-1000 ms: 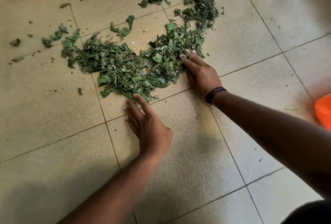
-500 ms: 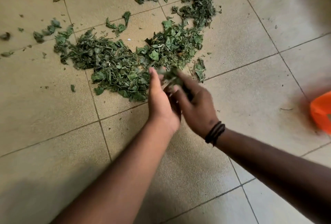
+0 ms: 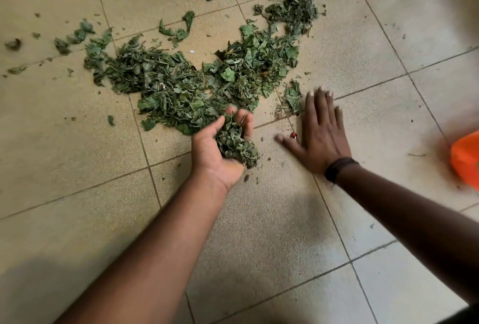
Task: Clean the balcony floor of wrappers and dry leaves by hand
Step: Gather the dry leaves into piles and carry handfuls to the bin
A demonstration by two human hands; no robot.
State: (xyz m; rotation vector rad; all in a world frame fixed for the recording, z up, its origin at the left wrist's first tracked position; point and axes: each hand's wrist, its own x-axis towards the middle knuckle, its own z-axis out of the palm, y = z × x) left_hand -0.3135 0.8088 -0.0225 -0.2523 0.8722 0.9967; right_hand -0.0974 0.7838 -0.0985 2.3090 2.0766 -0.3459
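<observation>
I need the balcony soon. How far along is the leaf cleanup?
Early on. Done: a bare patch of floor near the person. In hand: the left hand cups a clump of leaves; the right hand lies flat, spread beside a small red scrap. Left: the main pile and scattered bits.

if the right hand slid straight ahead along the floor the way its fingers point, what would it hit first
Probably nothing soon: the right hand lies flat, fingers pointing up the frame onto bare floor tile. The small leaf clump sits just left of that line and the fingers might graze it.
</observation>
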